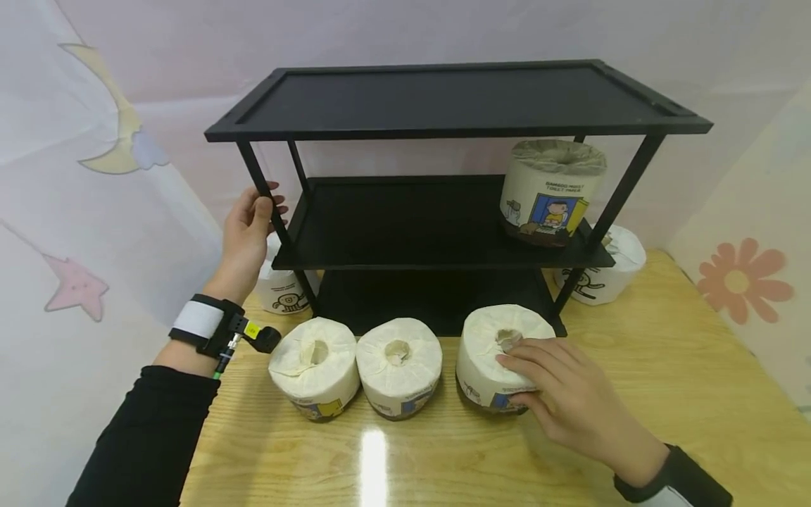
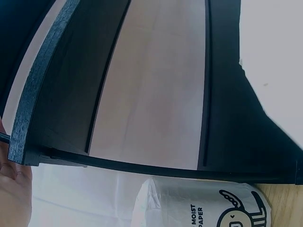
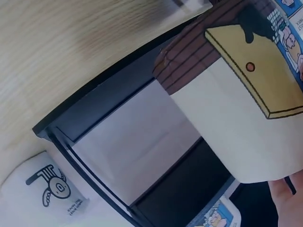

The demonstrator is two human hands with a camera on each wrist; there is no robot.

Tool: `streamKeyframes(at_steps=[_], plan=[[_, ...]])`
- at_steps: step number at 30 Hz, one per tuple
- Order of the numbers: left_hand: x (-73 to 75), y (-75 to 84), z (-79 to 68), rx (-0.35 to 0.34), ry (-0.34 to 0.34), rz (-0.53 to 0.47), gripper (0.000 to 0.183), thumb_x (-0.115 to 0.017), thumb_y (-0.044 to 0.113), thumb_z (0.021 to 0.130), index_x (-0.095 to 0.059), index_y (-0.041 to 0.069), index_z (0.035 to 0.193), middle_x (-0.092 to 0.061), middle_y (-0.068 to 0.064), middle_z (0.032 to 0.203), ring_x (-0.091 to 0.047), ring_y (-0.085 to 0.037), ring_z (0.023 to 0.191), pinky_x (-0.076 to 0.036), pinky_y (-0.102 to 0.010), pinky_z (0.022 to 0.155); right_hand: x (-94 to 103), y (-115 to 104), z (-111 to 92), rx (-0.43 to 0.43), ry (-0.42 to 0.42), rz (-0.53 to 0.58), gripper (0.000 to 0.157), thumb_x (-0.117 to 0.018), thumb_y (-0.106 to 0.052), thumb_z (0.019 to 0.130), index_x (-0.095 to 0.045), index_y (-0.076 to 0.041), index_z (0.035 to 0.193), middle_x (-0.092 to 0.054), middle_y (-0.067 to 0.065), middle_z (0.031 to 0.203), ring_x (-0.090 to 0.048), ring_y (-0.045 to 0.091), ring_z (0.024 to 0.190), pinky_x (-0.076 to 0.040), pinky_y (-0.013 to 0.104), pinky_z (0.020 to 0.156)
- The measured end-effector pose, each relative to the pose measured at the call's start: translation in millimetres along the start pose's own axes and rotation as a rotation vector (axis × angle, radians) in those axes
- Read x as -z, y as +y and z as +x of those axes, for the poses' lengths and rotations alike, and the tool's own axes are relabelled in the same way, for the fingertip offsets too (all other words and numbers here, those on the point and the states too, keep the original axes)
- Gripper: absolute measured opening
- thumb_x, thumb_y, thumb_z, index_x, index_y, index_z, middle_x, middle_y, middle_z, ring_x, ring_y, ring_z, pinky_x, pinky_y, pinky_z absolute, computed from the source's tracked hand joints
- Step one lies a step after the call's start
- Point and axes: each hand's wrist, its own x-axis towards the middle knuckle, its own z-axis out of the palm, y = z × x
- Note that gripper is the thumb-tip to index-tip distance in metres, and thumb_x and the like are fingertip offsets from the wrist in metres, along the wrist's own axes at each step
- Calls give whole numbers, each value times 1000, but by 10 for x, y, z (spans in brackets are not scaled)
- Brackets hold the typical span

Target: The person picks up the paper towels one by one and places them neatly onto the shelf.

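Note:
A black three-tier rack [image 1: 443, 105] stands on the table. At its left front post my left hand [image 1: 247, 229] grips the upright, thumb in front and fingers behind. My right hand [image 1: 570, 387] holds the rightmost front toilet paper roll [image 1: 478, 362], fingers at the top by the core hole and thumb on the side. That roll looms large in the right wrist view, its printed wrapper [image 3: 246, 113] showing. To its left, two more wrapped toilet paper rolls, one [image 1: 313, 366] and another [image 1: 399, 373], sit side by side. Another toilet paper roll [image 1: 551, 193] stands at the middle shelf's right end.
Beside the rack's lower left stands a white roll [image 1: 283, 290]; another white roll [image 1: 611, 271] is at the lower right. The wooden table [image 1: 671, 352] extends to the right. A patterned cloth backdrop [image 1: 412, 32] hangs behind the rack.

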Motion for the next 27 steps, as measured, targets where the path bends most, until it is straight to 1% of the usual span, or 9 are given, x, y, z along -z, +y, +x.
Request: streamKeyframes(at_steps=[5, 8, 11, 14, 18, 22, 27], plan=[[9, 9, -3, 10, 9, -22, 46, -54, 42, 90, -58, 15, 128, -57, -2, 114, -55, -16, 108, -41, -39, 104, 74, -27, 65, -19, -2, -19, 49, -43, -44, 105, -69, -3, 118, -68, 10, 111, -61, 31, 104, -31, 24, 108], [5, 8, -7, 13, 6, -33, 48, -55, 42, 90, -58, 14, 129, -57, -2, 114, -55, -16, 108, -39, -42, 106, 145, -60, 101, -37, -26, -15, 50, -43, -44, 105, -68, -4, 119, -68, 9, 112, -60, 30, 105, -29, 23, 109], [-1, 7, -8, 14, 3, -41, 50, -55, 42, 90, -58, 12, 130, -57, -2, 114, -55, -16, 108, -39, -43, 106, 229, -94, 138, -67, -65, 5, 50, -42, -46, 104, -68, -6, 121, -67, 8, 114, -59, 29, 108, -27, 22, 111], [-2, 3, -9, 9, 5, -41, 50, -55, 42, 90, -58, 13, 130, -57, -3, 115, -55, -16, 107, -39, -44, 107, 285, -125, 190, -74, -68, 35, 50, -44, -47, 104, -68, -6, 121, -67, 8, 115, -58, 29, 109, -28, 23, 112], [3, 0, -8, 1, 5, -43, 49, -56, 43, 89, -59, 14, 129, -57, -4, 115, -55, -16, 107, -39, -43, 106, 324, -174, 288, -41, -1, 60, 48, -47, -45, 103, -69, -4, 118, -68, 10, 112, -58, 30, 107, -31, 25, 110], [0, 0, -10, 3, 1, -54, 48, -56, 43, 89, -59, 15, 128, -57, -3, 114, -55, -16, 108, -39, -42, 106, 380, -248, 415, -33, 77, 69, 47, -50, -43, 103, -70, -1, 114, -68, 12, 109, -58, 30, 106, -35, 26, 107], [-18, -6, -14, 6, 6, -55, 49, -56, 43, 88, -59, 15, 128, -57, -5, 116, -55, -17, 109, -38, -44, 107, 473, -320, 577, -14, 139, 82, 46, -52, -39, 103, -69, 3, 109, -68, 16, 106, -58, 30, 105, -37, 28, 105]])
